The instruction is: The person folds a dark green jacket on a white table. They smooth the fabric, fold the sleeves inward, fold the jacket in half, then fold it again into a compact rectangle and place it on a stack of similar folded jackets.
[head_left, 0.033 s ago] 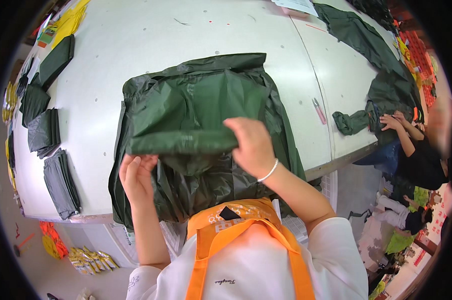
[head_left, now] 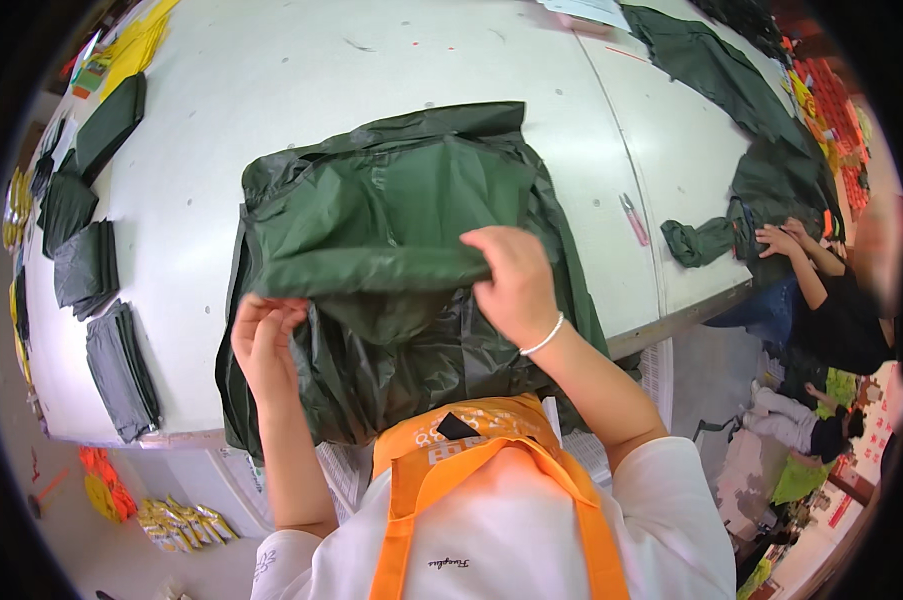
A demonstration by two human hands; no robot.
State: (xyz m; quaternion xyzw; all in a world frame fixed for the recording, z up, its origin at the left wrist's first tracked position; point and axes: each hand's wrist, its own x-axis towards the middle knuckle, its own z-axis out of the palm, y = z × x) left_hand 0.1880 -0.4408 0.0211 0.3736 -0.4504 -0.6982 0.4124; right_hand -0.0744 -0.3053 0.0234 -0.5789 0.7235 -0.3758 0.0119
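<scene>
A dark green, thin, slightly shiny garment [head_left: 401, 195] lies spread on the table in front of me, its near part hanging toward my apron. One edge of it is lifted as a long folded band [head_left: 376, 272] running left to right, blurred a little by motion. At the band's left end, my left hand [head_left: 268, 335] pinches the cloth from below between thumb and fingers. My right hand [head_left: 516, 280], with a white bracelet at its wrist, is closed around the right end. The tips of its fingers are partly hidden by the cloth.
Folded dark green pieces [head_left: 123, 370] line the table's left edge, with yellow cloth [head_left: 139, 48] farther back. Pink-handled snips [head_left: 633, 222] lie right of the garment, near a table seam. At the right, another person's hands [head_left: 779, 240] work on green cloth [head_left: 771, 190].
The folded band has shifted slightly away from me and to the right, along with both ends. My right hand has moved a little right; my left hand has risen slightly.
</scene>
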